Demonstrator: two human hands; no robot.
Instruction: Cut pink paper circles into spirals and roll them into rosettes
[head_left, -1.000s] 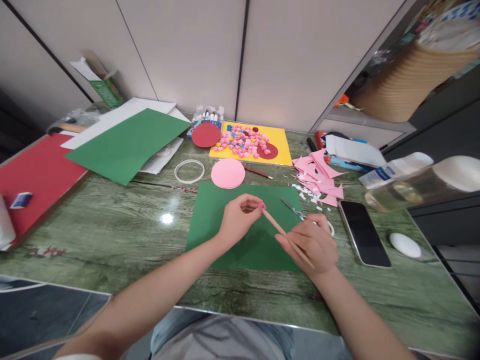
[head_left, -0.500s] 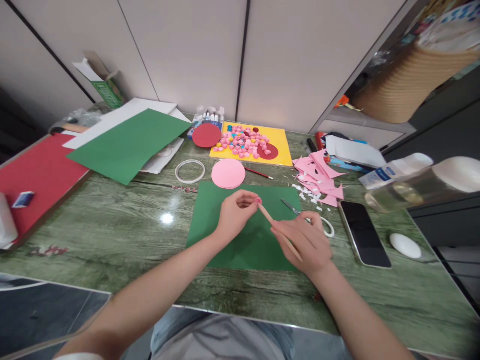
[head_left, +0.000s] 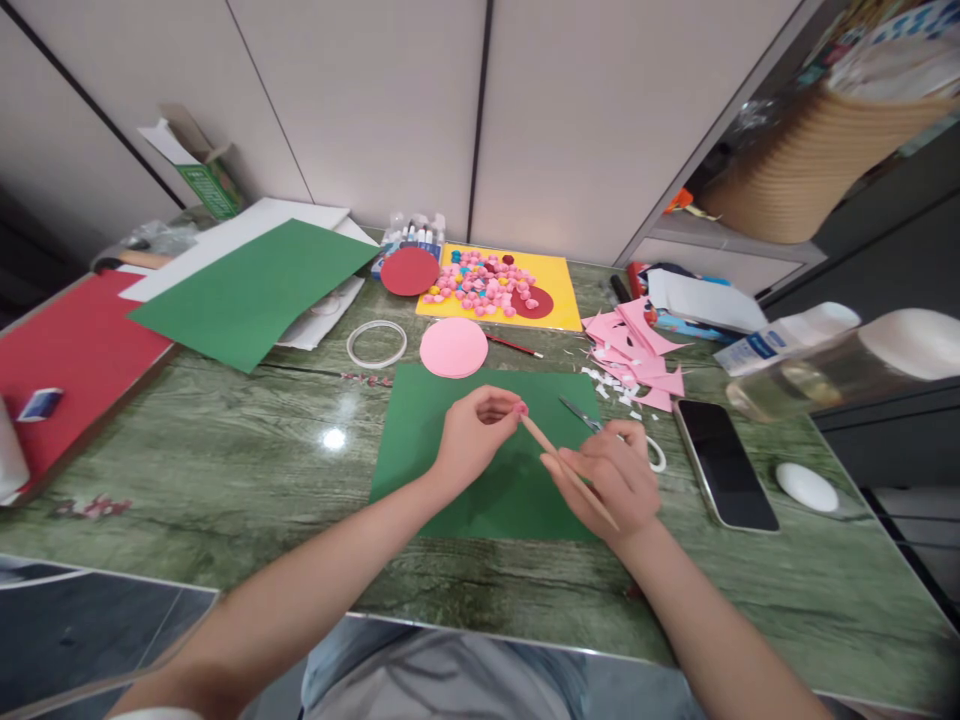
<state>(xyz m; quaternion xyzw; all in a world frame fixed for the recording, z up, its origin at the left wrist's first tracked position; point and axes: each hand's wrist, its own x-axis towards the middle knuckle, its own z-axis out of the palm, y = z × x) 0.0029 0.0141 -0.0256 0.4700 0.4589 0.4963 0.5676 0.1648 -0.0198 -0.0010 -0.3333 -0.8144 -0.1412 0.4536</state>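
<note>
My left hand (head_left: pixel 474 440) pinches a small pink paper curl (head_left: pixel 520 409) between thumb and fingertips. Against that curl rests the tip of a thin wooden stick (head_left: pixel 540 436), which my right hand (head_left: pixel 611 485) grips, its back end sticking out under the palm. Whether the paper is wound round the tip is too small to tell. Both hands are above a sheet of green paper (head_left: pixel 420 440). Scissors (head_left: pixel 581 414) with white handles lie partly hidden behind my right hand. Beyond the green sheet are a round pink paper (head_left: pixel 454 348) and a red pencil (head_left: pixel 516 346).
Many pink, blue and yellow paper rolls (head_left: pixel 487 285) cover a yellow sheet (head_left: pixel 559 290) at the back. Pink scraps (head_left: pixel 637 345), a phone (head_left: pixel 727 465) and a tilted bottle (head_left: pixel 825 375) stand on the right. Left are a tape roll (head_left: pixel 376 344) and large green paper (head_left: pixel 259 290).
The stick's back end has shifted slightly right as the fingers of my right hand moved on it. My left hand keeps its pinch. The whole view has moved a little.
</note>
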